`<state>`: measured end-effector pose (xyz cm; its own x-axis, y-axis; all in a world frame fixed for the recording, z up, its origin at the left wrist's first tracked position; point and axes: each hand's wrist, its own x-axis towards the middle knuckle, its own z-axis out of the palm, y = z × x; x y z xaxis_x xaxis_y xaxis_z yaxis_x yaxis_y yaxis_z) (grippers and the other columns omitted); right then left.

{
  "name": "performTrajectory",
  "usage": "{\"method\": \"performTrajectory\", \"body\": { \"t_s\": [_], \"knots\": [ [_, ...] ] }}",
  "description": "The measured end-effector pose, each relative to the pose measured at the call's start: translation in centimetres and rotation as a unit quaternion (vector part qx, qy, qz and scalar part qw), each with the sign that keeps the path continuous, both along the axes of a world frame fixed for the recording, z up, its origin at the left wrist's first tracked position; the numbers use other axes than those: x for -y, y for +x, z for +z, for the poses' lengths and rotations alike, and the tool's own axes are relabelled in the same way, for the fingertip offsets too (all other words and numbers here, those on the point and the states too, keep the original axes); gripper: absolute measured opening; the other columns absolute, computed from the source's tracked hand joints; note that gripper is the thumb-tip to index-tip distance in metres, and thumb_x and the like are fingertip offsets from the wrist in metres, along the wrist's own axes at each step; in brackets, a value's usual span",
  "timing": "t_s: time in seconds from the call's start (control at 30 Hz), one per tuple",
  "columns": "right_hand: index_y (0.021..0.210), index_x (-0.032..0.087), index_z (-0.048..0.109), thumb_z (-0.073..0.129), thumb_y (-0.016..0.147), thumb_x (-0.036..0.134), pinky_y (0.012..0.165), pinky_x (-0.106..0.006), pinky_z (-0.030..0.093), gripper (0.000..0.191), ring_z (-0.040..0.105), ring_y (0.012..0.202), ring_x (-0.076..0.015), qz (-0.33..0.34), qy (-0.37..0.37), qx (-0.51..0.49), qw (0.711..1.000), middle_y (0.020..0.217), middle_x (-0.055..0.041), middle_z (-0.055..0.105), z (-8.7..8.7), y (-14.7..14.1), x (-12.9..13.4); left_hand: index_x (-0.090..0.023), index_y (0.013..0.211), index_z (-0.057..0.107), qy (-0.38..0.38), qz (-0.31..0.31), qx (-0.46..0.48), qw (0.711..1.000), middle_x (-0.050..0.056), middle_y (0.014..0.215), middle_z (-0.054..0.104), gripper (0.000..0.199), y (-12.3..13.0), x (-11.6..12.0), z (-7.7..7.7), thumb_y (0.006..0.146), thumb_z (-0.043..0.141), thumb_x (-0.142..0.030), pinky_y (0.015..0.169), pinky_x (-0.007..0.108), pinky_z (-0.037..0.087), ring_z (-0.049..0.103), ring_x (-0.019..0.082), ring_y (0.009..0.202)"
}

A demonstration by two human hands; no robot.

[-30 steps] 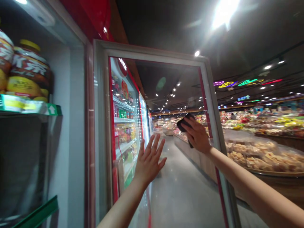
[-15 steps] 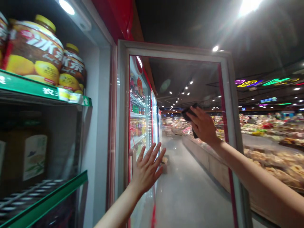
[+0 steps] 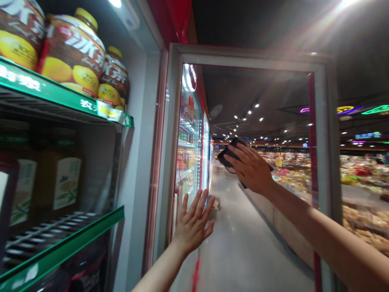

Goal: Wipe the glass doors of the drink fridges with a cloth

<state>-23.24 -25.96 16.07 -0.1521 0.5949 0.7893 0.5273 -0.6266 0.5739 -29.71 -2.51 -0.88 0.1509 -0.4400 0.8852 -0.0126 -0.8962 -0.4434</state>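
A framed glass door point(image 3: 255, 61) of a drinks cooler stands swung out in front of me. My right hand point(image 3: 253, 170) has a dark cloth point(image 3: 227, 157) under its fingers, laid flat at the glass around mid-height. Part of the cloth hides beneath the palm, and a corner pokes out below. Lower and to the left, my left hand point(image 3: 194, 223) is open with fingers spread, at the glass near the hinge-side frame. Whether its palm touches the glass I cannot tell. Nothing is in it.
At left, the cooler's upper shelf point(image 3: 60, 87) bears large iced tea bottles point(image 3: 74, 56). Darker bottles point(image 3: 67, 178) stand on the wire shelf point(image 3: 51, 239) below. Through the glass, more lit coolers point(image 3: 188, 142) line a grey aisle floor point(image 3: 243, 243), with produce displays point(image 3: 364, 174) to the right.
My right hand and the cloth have moved left across the glass, towards the hinge side. My left hand stays spread at the glass. The view has turned slightly left.
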Motion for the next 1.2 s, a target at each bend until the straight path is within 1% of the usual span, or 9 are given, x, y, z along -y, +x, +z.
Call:
{"method": "performTrajectory", "body": {
  "t_s": [0.17, 0.3, 0.43, 0.53, 0.67, 0.87, 0.97, 1.1, 1.2],
  "knots": [
    [0.145, 0.029, 0.053, 0.048, 0.099, 0.025, 0.121, -0.058, 0.030, 0.046, 0.029, 0.151, -0.0318, 0.019, 0.179, -0.047, 0.983, 0.159, -0.0038, 0.042, 3.4, -0.3, -5.6, -0.020, 0.156, 0.035, 0.004, 0.011, -0.001, 1.000, 0.010, 0.162, 0.037, 0.075, -0.1, 0.1, -0.3, 0.092, 0.055, -0.054, 0.128, 0.057, 0.003, 0.013, 0.028, 0.157],
    [0.143, 0.031, 0.055, 0.049, 0.099, 0.021, 0.124, -0.053, 0.027, 0.045, 0.031, 0.151, -0.0268, 0.052, 0.003, -0.034, 0.998, 0.158, -0.0011, 0.045, 1.2, -2.2, -9.1, -0.021, 0.156, 0.035, 0.003, 0.012, -0.003, 1.000, 0.009, 0.162, 0.036, 0.073, -0.4, 0.1, -0.3, 0.093, 0.055, -0.052, 0.128, 0.056, 0.005, 0.015, 0.027, 0.157],
    [0.140, 0.034, 0.056, 0.050, 0.099, 0.023, 0.124, -0.047, 0.029, 0.043, 0.035, 0.149, -0.0218, 0.060, -0.134, -0.005, 0.989, 0.156, 0.0029, 0.048, 0.4, -2.0, -6.5, -0.020, 0.156, 0.035, 0.003, 0.020, -0.002, 1.000, 0.009, 0.163, 0.034, 0.071, -0.4, 0.1, -0.6, 0.094, 0.051, -0.051, 0.128, 0.057, 0.005, 0.014, 0.028, 0.157],
    [0.139, 0.031, 0.058, 0.051, 0.099, 0.025, 0.121, -0.052, 0.031, 0.041, 0.037, 0.148, -0.0267, 0.044, -0.020, -0.016, 0.999, 0.155, -0.0001, 0.049, 3.3, -1.1, -5.5, -0.021, 0.156, 0.036, 0.001, 0.024, -0.003, 1.000, 0.009, 0.164, 0.033, 0.070, -0.3, 0.1, -0.8, 0.094, 0.049, -0.052, 0.128, 0.058, 0.005, 0.014, 0.029, 0.157],
    [0.139, 0.028, 0.058, 0.051, 0.098, 0.023, 0.120, -0.059, 0.030, 0.042, 0.033, 0.149, -0.0309, 0.046, 0.116, -0.044, 0.991, 0.156, -0.0036, 0.048, 5.5, -1.4, -9.5, -0.021, 0.155, 0.038, 0.001, 0.023, -0.007, 1.000, 0.009, 0.164, 0.033, 0.069, -0.5, 0.2, -0.8, 0.094, 0.049, -0.050, 0.127, 0.059, 0.007, 0.016, 0.029, 0.156],
    [0.133, 0.032, 0.061, 0.053, 0.099, 0.022, 0.123, -0.048, 0.030, 0.036, 0.035, 0.148, -0.0189, 0.091, -0.182, -0.025, 0.979, 0.152, 0.0055, 0.052, 0.9, -3.2, -12.1, -0.020, 0.156, 0.036, 0.006, 0.033, -0.001, 0.999, 0.010, 0.165, 0.032, 0.070, -0.5, 0.2, -0.9, 0.094, 0.049, -0.051, 0.127, 0.058, 0.006, 0.014, 0.030, 0.157],
    [0.128, 0.037, 0.065, 0.055, 0.099, 0.023, 0.122, -0.041, 0.033, 0.033, 0.040, 0.145, -0.0151, 0.104, -0.307, 0.005, 0.946, 0.146, 0.0090, 0.058, 1.9, -3.0, -10.9, -0.019, 0.156, 0.035, 0.006, 0.023, 0.011, 1.000, 0.010, 0.165, 0.032, 0.072, -0.5, 0.1, -1.0, 0.093, 0.050, -0.050, 0.127, 0.058, 0.007, 0.014, 0.030, 0.157],
    [0.132, 0.028, 0.065, 0.055, 0.098, 0.022, 0.114, -0.048, 0.038, 0.035, 0.044, 0.142, -0.0254, 0.096, -0.122, 0.015, 0.988, 0.144, -0.0041, 0.060, 6.0, -2.9, -11.4, -0.019, 0.156, 0.035, 0.003, 0.007, 0.017, 1.000, 0.010, 0.164, 0.032, 0.073, -0.7, 0.0, -1.0, 0.092, 0.050, -0.050, 0.127, 0.057, 0.009, 0.019, 0.030, 0.156],
    [0.131, 0.022, 0.065, 0.056, 0.097, 0.021, 0.111, -0.050, 0.038, 0.035, 0.045, 0.140, -0.0300, 0.090, -0.042, 0.028, 0.995, 0.142, -0.0092, 0.061, 6.5, -3.2, -12.4, -0.020, 0.156, 0.036, 0.006, 0.009, 0.019, 1.000, 0.009, 0.164, 0.033, 0.073, -0.9, 0.0, -1.0, 0.091, 0.050, -0.051, 0.127, 0.057, 0.011, 0.019, 0.030, 0.156]
  ]
}}
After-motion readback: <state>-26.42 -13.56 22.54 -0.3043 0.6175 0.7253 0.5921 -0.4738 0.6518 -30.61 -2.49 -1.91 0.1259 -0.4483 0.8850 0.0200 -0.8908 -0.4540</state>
